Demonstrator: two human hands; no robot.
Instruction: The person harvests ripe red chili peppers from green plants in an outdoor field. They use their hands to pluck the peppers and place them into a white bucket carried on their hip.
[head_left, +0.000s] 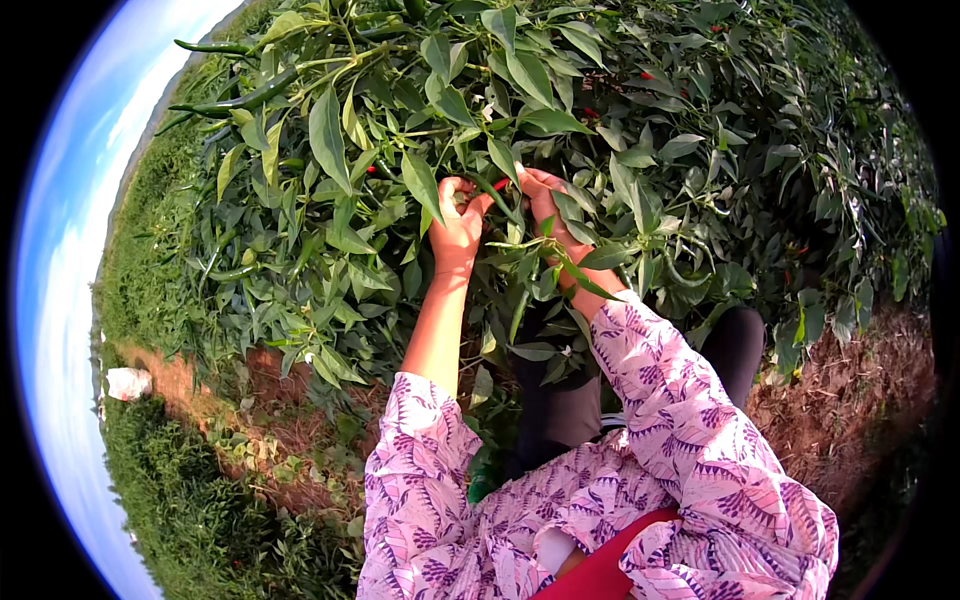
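Observation:
A red chili pepper (502, 183) shows between my two hands, amid the leaves of a chili plant (352, 217). My right hand (541, 192) has its fingertips closed at one end of the red pepper. Just left of it, my left hand (459, 229) is curled with its thumb towards the pepper; leaves partly cover its fingers, and its grip is unclear. A green chili pepper (504, 201) hangs in front of the red one, close to my left thumb. Leafy stems cross in front of my right wrist.
Long green chili peppers (255, 96) stick out at the upper left. More red peppers (589, 113) show among dense foliage. My bent knee (736, 349) is beside the plants. A white sack (129, 383) stands on the dirt path (176, 382) at far left.

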